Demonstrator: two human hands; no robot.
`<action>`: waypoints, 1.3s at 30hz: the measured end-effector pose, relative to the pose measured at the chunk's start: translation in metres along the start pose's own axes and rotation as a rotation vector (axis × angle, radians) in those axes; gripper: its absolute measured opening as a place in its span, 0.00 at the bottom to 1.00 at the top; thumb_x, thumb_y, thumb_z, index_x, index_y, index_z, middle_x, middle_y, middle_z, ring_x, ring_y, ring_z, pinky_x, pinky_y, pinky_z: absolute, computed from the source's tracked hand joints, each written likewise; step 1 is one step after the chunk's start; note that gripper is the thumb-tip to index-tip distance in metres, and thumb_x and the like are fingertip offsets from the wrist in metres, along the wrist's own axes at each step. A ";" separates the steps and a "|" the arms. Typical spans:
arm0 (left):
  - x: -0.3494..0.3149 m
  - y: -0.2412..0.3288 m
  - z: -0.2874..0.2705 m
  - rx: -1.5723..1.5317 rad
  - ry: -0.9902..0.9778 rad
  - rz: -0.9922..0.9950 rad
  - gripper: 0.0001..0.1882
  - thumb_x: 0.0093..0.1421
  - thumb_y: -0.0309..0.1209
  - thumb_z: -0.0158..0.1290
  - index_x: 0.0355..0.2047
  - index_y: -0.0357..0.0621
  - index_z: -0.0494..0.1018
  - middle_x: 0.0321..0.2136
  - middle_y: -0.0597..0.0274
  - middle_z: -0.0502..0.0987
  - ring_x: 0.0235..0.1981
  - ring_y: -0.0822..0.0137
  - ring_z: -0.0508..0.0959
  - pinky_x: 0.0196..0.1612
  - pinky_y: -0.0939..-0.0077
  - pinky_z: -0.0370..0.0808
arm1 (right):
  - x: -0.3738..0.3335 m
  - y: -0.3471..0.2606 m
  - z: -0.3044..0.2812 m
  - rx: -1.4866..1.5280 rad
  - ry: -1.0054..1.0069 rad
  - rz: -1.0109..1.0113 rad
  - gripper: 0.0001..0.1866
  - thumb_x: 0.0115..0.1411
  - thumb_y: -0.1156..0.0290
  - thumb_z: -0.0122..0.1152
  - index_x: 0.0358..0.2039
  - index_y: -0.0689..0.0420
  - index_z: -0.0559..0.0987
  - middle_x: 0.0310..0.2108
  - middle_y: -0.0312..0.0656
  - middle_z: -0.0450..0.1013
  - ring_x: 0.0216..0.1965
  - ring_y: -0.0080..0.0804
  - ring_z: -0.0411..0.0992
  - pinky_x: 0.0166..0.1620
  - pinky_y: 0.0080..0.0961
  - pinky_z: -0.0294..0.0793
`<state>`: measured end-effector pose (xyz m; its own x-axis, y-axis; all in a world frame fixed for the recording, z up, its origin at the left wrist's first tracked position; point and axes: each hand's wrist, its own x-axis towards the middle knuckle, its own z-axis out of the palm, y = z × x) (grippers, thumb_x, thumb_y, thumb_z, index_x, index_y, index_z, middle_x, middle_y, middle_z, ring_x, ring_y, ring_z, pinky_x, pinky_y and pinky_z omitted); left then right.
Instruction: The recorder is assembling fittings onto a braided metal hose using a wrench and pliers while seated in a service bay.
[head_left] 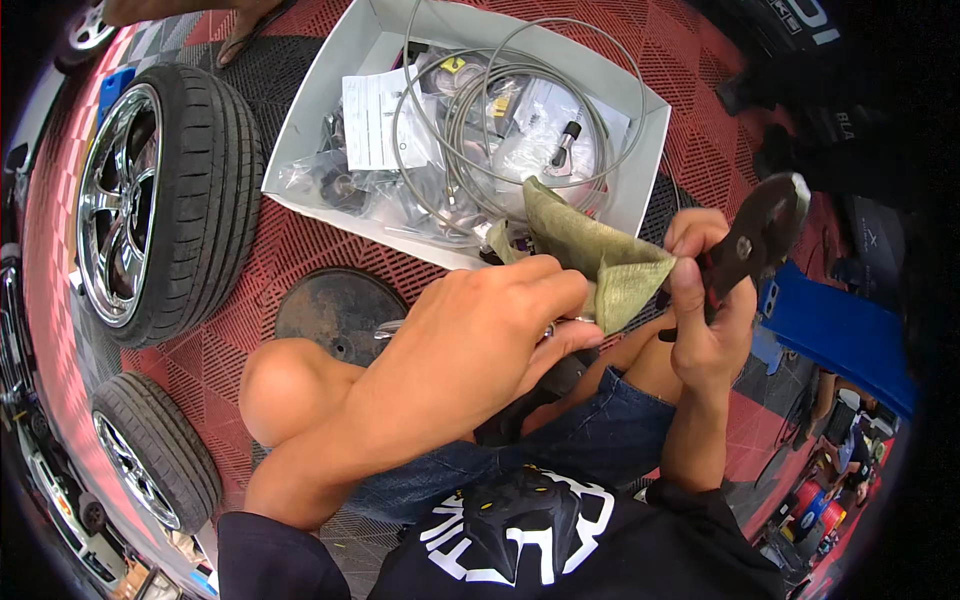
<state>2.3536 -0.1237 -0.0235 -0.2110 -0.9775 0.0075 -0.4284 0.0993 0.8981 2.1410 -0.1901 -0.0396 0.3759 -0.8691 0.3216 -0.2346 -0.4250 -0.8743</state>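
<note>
My left hand [500,310] is closed around a slim silver metal piece [388,329]. One end sticks out behind the palm, and a shiny bit shows at the fingertips; the rest is hidden. Against those fingers lies a folded green cloth [590,238]. The thumb and fingers of my right hand [705,310] pinch the cloth's right corner. That same hand also holds pliers [745,240] with a dark broad head and red on the handle, tilted up to the right. Whatever the cloth covers is out of sight.
In front, an open white box [330,215] holds bagged parts, papers, a coiled hose [470,110] and a small tube cutter [566,148]. Two tyred chrome wheels [215,190] stand at left. A round dark disc [335,305] lies by my knee. Blue panel [840,320] at right.
</note>
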 end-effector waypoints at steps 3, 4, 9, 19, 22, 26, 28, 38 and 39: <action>-0.001 0.000 -0.001 -0.021 -0.013 -0.016 0.12 0.55 0.30 0.63 0.30 0.36 0.71 0.24 0.53 0.73 0.25 0.51 0.76 0.29 0.63 0.71 | -0.001 -0.005 -0.006 0.090 -0.072 0.188 0.09 0.66 0.70 0.56 0.37 0.63 0.72 0.35 0.38 0.70 0.33 0.18 0.64 0.37 0.16 0.63; -0.001 -0.001 0.000 -0.057 -0.010 -0.012 0.11 0.56 0.28 0.62 0.32 0.36 0.71 0.24 0.53 0.73 0.26 0.50 0.76 0.29 0.63 0.71 | -0.002 -0.009 0.006 0.221 -0.016 0.212 0.08 0.66 0.71 0.57 0.38 0.63 0.72 0.33 0.36 0.69 0.31 0.15 0.62 0.34 0.14 0.61; 0.000 -0.003 0.003 -0.073 -0.002 0.002 0.17 0.55 0.22 0.61 0.43 0.38 0.69 0.30 0.49 0.78 0.32 0.46 0.80 0.34 0.63 0.75 | -0.004 -0.012 0.005 0.062 -0.117 0.246 0.06 0.65 0.74 0.58 0.38 0.63 0.72 0.29 0.31 0.68 0.28 0.13 0.62 0.32 0.12 0.60; -0.003 0.000 0.007 0.051 -0.037 0.012 0.25 0.55 0.24 0.62 0.49 0.38 0.61 0.33 0.41 0.79 0.36 0.42 0.81 0.33 0.60 0.78 | 0.000 -0.016 0.009 0.039 -0.010 0.292 0.04 0.62 0.78 0.57 0.37 0.63 0.73 0.27 0.29 0.67 0.27 0.11 0.61 0.30 0.11 0.58; -0.001 0.001 0.007 0.079 -0.070 -0.016 0.21 0.56 0.26 0.62 0.45 0.38 0.63 0.32 0.41 0.79 0.35 0.42 0.81 0.33 0.59 0.77 | -0.005 -0.014 0.008 0.038 -0.030 0.199 0.04 0.61 0.79 0.58 0.37 0.63 0.73 0.26 0.28 0.66 0.26 0.11 0.61 0.29 0.10 0.57; -0.002 0.004 0.005 0.104 -0.148 -0.091 0.21 0.56 0.26 0.62 0.44 0.38 0.64 0.31 0.43 0.79 0.32 0.43 0.81 0.31 0.60 0.77 | 0.001 -0.019 0.011 -0.013 0.021 0.202 0.04 0.62 0.79 0.58 0.37 0.63 0.73 0.26 0.28 0.66 0.26 0.11 0.60 0.29 0.10 0.57; -0.004 0.003 0.013 0.078 -0.050 -0.033 0.22 0.55 0.26 0.62 0.46 0.38 0.64 0.30 0.45 0.79 0.31 0.44 0.81 0.30 0.61 0.76 | 0.007 -0.023 0.012 -0.022 0.037 0.309 0.04 0.62 0.78 0.58 0.37 0.63 0.73 0.26 0.28 0.66 0.26 0.11 0.61 0.29 0.11 0.58; -0.001 0.001 0.018 0.242 -0.075 0.093 0.18 0.57 0.30 0.62 0.45 0.37 0.70 0.30 0.50 0.80 0.28 0.53 0.82 0.28 0.64 0.78 | 0.008 -0.016 0.012 -0.034 -0.012 0.307 0.04 0.62 0.77 0.59 0.36 0.63 0.74 0.27 0.30 0.67 0.29 0.11 0.64 0.31 0.11 0.61; -0.001 0.001 0.019 0.242 -0.077 0.094 0.18 0.57 0.30 0.62 0.45 0.37 0.70 0.30 0.50 0.80 0.28 0.53 0.82 0.28 0.64 0.78 | 0.008 -0.015 0.012 0.034 -0.001 0.323 0.05 0.62 0.77 0.59 0.37 0.63 0.74 0.28 0.30 0.67 0.29 0.12 0.63 0.32 0.12 0.61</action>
<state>2.3366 -0.1189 -0.0306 -0.3216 -0.9458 0.0438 -0.5991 0.2391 0.7641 2.1587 -0.1870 -0.0283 0.2879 -0.9574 0.0247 -0.3115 -0.1180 -0.9429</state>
